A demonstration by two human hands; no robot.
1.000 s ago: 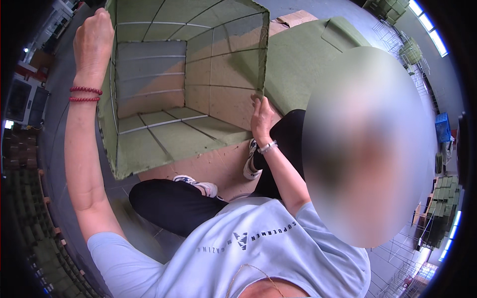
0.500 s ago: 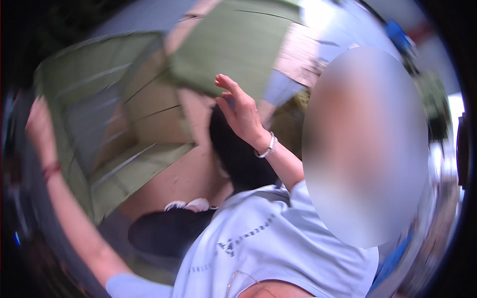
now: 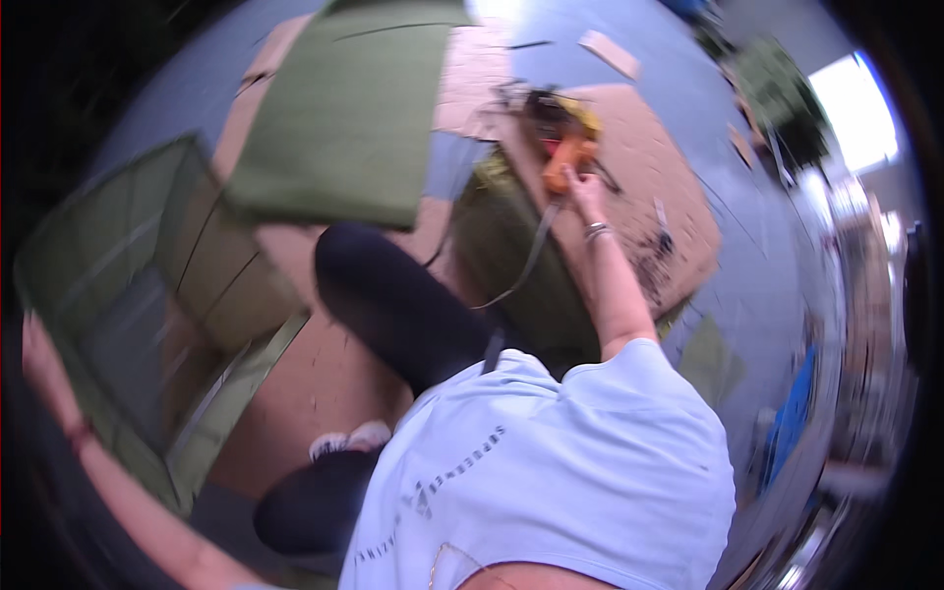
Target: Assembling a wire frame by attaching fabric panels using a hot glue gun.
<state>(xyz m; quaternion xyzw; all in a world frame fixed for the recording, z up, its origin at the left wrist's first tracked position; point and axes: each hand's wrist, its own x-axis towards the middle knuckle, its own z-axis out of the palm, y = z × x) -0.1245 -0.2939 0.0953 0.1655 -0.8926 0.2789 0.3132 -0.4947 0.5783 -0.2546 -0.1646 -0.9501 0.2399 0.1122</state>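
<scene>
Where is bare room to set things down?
Brown cardboard sheet: right of the orange handheld tool, above scattered dark bits. Flat green panel: beyond the black-trousered knee. Both look bare. Crowded: around the tool, beside dark clutter.

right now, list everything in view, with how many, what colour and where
wire-framed box: one, green, left
flat panel: at least one, green, upper left
floor cardboard: count unclear, tan, beneath box and panel
orange tool: one, upper centre
cord: one, pale, below the tool
cardboard sheet: one, tan, right of centre
dark scraps: many, on that sheet
small cardboard piece: one, tan, top
stacked bundle: one, green, upper right
blue object: one, right, blurred
shirt: one, pale blue, bottom
trouser legs: two, black, lower centre
left hand: one, bare, box's left edge
right hand: one, bare, at the tool
</scene>
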